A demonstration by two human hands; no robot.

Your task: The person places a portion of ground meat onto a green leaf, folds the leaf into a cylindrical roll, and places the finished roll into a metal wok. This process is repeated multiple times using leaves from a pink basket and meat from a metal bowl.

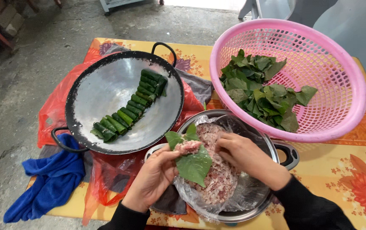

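Left hand [152, 175] cupped under a broad green leaf [194, 164], grip holding it flat and open over the steel bowl [255, 200]. A small lump of minced meat [187, 147] resting on the leaf's upper part. Right hand [239, 151] hovering above the plastic-lined bowl, fingertips narrowed just beside the lump, grip holding nothing certain. More pink mince [219, 179] heaped in the bowl. Behind, on the flowered table [344, 170], a dark wok [102, 93] bearing a curved row of rolled leaf parcels [130, 106]. Pink basket [344, 72] of loose leaves [264, 91] at right; blue cloth [51, 179] at left.
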